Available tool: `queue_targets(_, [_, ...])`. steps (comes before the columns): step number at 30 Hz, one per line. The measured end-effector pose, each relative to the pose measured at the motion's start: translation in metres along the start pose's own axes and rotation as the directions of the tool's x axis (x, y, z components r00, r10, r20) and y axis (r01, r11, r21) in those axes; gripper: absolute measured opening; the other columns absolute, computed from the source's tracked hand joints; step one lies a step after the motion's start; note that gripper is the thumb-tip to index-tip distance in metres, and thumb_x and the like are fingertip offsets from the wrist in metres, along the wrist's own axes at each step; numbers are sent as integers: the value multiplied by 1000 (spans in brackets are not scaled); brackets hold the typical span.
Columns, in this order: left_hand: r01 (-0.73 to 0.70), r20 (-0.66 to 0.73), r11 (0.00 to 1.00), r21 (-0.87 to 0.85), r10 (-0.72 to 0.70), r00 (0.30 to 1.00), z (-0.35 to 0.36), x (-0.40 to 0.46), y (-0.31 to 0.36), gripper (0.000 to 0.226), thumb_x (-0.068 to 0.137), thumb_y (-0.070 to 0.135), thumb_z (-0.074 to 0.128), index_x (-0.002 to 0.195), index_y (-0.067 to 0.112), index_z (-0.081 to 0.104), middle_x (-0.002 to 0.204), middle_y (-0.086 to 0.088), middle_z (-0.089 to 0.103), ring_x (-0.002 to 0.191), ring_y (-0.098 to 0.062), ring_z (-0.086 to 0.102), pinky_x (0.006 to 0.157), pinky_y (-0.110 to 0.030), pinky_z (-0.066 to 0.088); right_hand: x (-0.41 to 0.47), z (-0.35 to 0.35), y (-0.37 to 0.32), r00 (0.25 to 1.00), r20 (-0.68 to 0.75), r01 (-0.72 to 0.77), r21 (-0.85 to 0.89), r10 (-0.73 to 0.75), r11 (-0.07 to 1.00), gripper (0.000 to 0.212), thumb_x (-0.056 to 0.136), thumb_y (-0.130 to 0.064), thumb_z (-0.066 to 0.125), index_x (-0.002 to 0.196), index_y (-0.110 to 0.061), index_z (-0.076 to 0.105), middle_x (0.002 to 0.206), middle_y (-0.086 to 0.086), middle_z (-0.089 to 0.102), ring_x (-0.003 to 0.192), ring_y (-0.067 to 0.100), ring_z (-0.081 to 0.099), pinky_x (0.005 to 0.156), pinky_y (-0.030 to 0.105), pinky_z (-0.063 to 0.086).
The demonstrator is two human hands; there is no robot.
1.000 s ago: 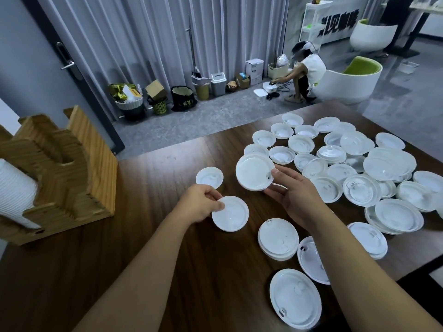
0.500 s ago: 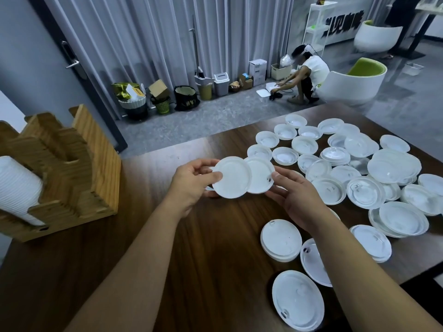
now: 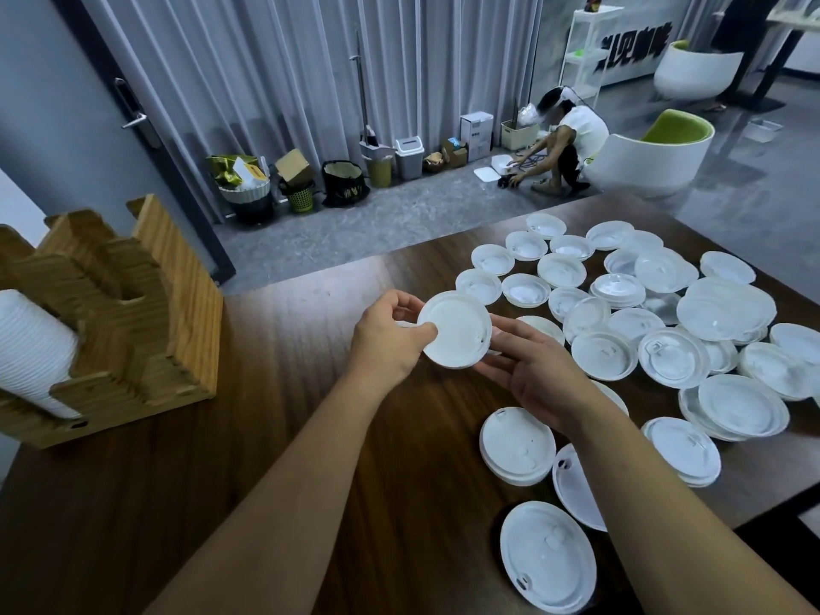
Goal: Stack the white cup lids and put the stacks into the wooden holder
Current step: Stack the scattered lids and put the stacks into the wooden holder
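The person holds a small stack of white cup lids (image 3: 455,330) raised above the dark wooden table (image 3: 266,481), between both hands. The left hand (image 3: 388,337) pinches the stack's left rim, thumb over the top face and fingers curled behind. The right hand (image 3: 539,370) cups the right rim from below; its fingers lie fairly straight, and whether they clasp the lids or merely steady them cannot be told. The stack is tilted, its flat face turned toward the camera.

The wooden holder (image 3: 115,312) stands well apart to the left, on the left hand's side, with a column of lids (image 3: 31,348) already lying sideways in one slot. The loose lids (image 3: 665,326) are spread to the right, nearest the right hand. So the right hand is probably better placed to fetch further lids, and the left to carry the stack across to the holder.
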State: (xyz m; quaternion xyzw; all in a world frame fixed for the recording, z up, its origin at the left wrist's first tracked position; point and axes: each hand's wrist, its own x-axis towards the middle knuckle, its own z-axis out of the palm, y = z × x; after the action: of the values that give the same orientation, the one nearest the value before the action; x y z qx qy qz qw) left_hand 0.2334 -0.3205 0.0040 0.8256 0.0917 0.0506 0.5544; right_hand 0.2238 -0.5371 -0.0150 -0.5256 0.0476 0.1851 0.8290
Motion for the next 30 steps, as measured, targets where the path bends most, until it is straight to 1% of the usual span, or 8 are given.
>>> queue_targets(5, [-11, -16, 1000, 22, 11, 1000, 2, -2, 3, 28, 86, 24, 85, 100, 35, 64, 107, 14, 68, 103, -14, 68, 84, -46, 68, -4, 4, -4, 1000, 23, -2, 1, 2, 1000, 27, 108, -33, 64, 124, -19, 81, 127, 14, 79, 120, 30, 76, 92, 33, 64])
queue_targets(8, [-33, -17, 999, 12, 34, 999, 2, -4, 3, 28, 86, 24, 86, 100, 36, 64, 106, 15, 69, 101, -12, 69, 84, -45, 68, -3, 1, -4, 999, 23, 23, -16, -22, 1000, 34, 110, -31, 63, 136, -12, 71, 132, 12, 77, 122, 29, 75, 95, 34, 64])
queue_targets(11, [-22, -4, 998, -55, 22, 1000, 1, -7, 4, 30, 82, 29, 87, 103, 37, 67, 110, 14, 72, 104, -12, 70, 88, -46, 67, -1, -1, -4, 999, 2, 33, -11, -33, 999, 32, 111, -28, 61, 136, -11, 71, 131, 11, 78, 119, 29, 77, 90, 34, 65])
queue_targets(15, [89, 94, 988, -122, -78, 993, -2, -11, 6, 37, 73, 46, 77, 109, 40, 70, 117, 8, 76, 111, -16, 72, 99, -47, 63, 1, 2, -1, 999, -23, 39, -17, -40, 999, 29, 109, -28, 63, 133, -14, 73, 129, 10, 79, 117, 29, 78, 86, 33, 65])
queue_targets(18, [164, 173, 959, -232, -125, 977, -6, -12, 1, 43, 78, 34, 79, 119, 30, 72, 115, 1, 80, 109, -22, 76, 99, -50, 64, 1, 7, 4, 999, -22, 40, -9, -40, 999, 28, 107, -29, 66, 129, -15, 76, 130, 11, 78, 116, 30, 78, 86, 32, 65])
queue_targets(21, [115, 159, 967, -227, -79, 984, -13, -13, -5, 30, 91, 18, 80, 112, 37, 69, 119, 1, 79, 114, -23, 75, 99, -47, 64, -1, 12, 5, 999, 21, 50, -5, -50, 999, 38, 99, -32, 73, 132, -14, 73, 129, 9, 79, 119, 29, 77, 88, 32, 65])
queue_targets(25, [33, 97, 983, -182, -16, 995, -24, -13, -13, 29, 99, 18, 75, 123, 34, 70, 124, 5, 77, 117, -17, 71, 94, -31, 63, -1, 25, 7, 998, 47, 44, -34, -43, 998, 47, 92, -31, 75, 135, -12, 67, 126, 8, 80, 120, 30, 77, 92, 36, 66])
queue_targets(30, [78, 164, 992, -101, -61, 985, -64, -14, -21, 25, 97, 17, 77, 119, 30, 76, 115, 10, 80, 111, -11, 74, 94, -30, 63, 2, 47, 8, 990, 138, 13, -199, 15, 980, 40, 109, -36, 62, 141, -12, 66, 134, 13, 76, 126, 30, 73, 108, 48, 58])
